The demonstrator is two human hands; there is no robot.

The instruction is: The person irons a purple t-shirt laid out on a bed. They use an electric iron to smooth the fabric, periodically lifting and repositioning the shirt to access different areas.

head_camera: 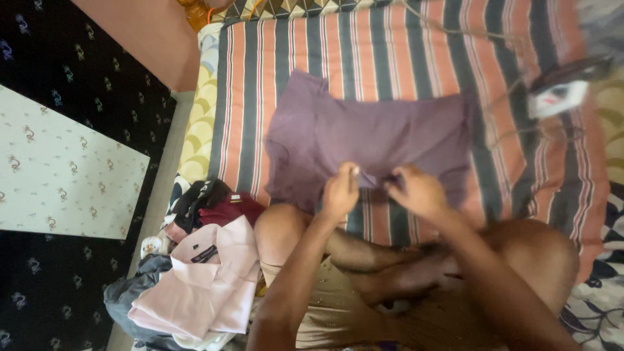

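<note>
A purple shirt (364, 133) lies spread on a striped cloth (403, 45) in front of me. My left hand (341, 192) pinches the shirt's near edge at the middle. Close beside it, my right hand (416, 190) grips the same edge, fingers closed on the fabric. My crossed legs (403, 260) sit just below the shirt.
A clothes iron (562, 91) rests at the right on the striped cloth, its cord trailing across the top. A folded pink shirt (208, 279) lies on a pile of dark and maroon clothes (214, 205) at my left. A patterned floor (65, 175) lies further left.
</note>
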